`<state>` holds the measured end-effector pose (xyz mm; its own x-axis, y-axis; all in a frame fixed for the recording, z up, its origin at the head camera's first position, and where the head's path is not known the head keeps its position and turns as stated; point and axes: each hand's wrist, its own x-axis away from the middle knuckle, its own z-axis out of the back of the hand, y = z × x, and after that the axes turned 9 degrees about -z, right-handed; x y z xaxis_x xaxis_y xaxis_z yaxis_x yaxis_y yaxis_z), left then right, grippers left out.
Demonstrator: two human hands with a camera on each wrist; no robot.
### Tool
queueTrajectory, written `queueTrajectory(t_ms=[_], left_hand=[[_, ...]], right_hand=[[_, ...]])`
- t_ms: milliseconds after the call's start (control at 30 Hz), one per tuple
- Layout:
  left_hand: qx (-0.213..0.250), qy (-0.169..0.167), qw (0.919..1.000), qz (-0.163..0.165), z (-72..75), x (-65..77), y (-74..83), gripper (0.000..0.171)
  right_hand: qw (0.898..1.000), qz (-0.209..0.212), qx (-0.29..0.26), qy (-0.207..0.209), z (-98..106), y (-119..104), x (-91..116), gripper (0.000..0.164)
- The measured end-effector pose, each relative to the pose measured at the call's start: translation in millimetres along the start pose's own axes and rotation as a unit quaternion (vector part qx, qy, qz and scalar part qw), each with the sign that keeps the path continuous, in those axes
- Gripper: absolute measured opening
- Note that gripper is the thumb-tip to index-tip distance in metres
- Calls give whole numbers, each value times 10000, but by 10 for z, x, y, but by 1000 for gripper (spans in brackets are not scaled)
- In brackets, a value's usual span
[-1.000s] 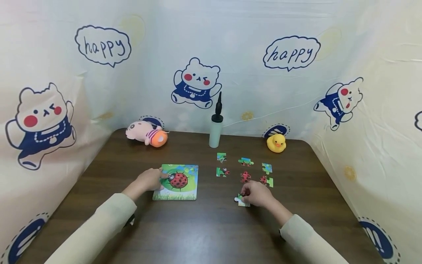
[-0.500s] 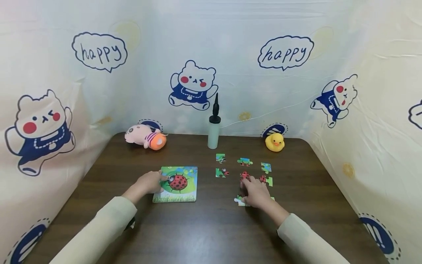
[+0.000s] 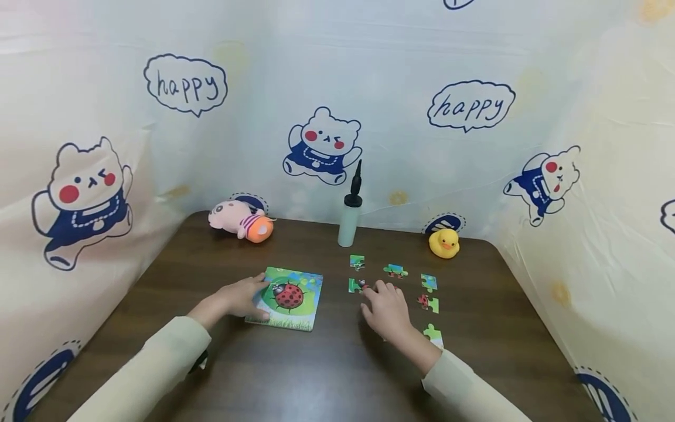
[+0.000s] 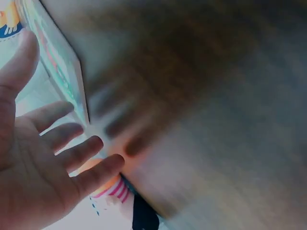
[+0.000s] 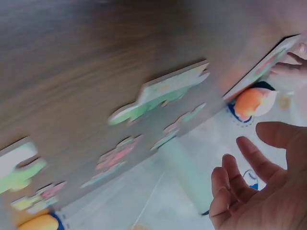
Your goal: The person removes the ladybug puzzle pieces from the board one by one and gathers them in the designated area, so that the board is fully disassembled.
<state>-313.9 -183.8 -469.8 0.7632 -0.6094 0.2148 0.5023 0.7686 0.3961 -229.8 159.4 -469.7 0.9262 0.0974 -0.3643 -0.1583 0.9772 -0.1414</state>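
A square ladybug picture board (image 3: 290, 299) lies on the brown table. My left hand (image 3: 239, 299) is at its left edge, fingers and thumb spread; in the left wrist view the fingers (image 4: 79, 155) are stretched out beside the board (image 4: 72, 81). My right hand (image 3: 389, 310) hovers over the loose jigsaw pieces, and its fingers (image 5: 254, 160) are loosely bent with nothing between them. Near its fingertips lies a green piece with a ladybug head (image 3: 354, 285). To its right are a red-and-green piece (image 3: 429, 303) and a green-white piece (image 3: 433, 335). The hand covers other pieces.
Further back lie a corner piece (image 3: 357, 262), a blue-green edge piece (image 3: 395, 271) and another corner piece (image 3: 429, 282). Along the table's far edge are a pink plush toy (image 3: 239, 221), a pale green pump (image 3: 348, 223) and a yellow rubber duck (image 3: 445, 243).
My right hand has moved left, off the lower pieces. My left hand has gone from pointing at the ladybug to spread fingers at the board's edge; the board has turned slightly.
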Motion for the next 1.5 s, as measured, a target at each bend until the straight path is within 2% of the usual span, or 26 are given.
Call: queueTrajectory(t_ms=[67, 200, 367, 533, 733, 900, 1000, 1133, 1233, 1333, 1500], left_hand=[[-119, -78, 9999, -13, 2, 7, -19, 96], [-200, -244, 9995, -11, 42, -11, -11, 96], [-377, -338, 9987, -108, 144, -30, -18, 96], [-321, -425, 9986, -30, 221, -1, -66, 96], [-654, -251, 9975, 94, 264, 63, -55, 97], [-794, -141, 9966, 148, 156, 57, 17, 94], [-808, -257, 9963, 119, 28, 3, 78, 93], [-813, -377, 9959, 83, -64, -81, 132, 93], [-922, -289, 9951, 201, -46, -114, 123, 93], [-958, -234, 9946, 329, 12, -107, 69, 94], [-415, -380, 9981, 264, 132, -60, -54, 93]], right_hand=[[9998, 164, -31, 99, -62, -70, -26, 12], [9987, 459, -132, 198, -171, -244, -99, 19], [9975, 591, -370, 76, -239, -524, -210, 16], [9960, 731, -507, 8, -268, -724, -295, 13], [9955, 825, -468, 46, -285, -873, -429, 13], [9953, 617, -531, -519, -313, -913, -462, 14], [9943, 409, -551, -815, -331, -922, -463, 14], [9905, 488, -731, -1058, -371, -1014, -514, 14], [9850, 659, -952, -1277, -416, -1169, -620, 12], [9793, 834, -902, -1611, -469, -1358, -758, 11], [9656, 987, -217, -2397, -527, -1654, -935, 16]])
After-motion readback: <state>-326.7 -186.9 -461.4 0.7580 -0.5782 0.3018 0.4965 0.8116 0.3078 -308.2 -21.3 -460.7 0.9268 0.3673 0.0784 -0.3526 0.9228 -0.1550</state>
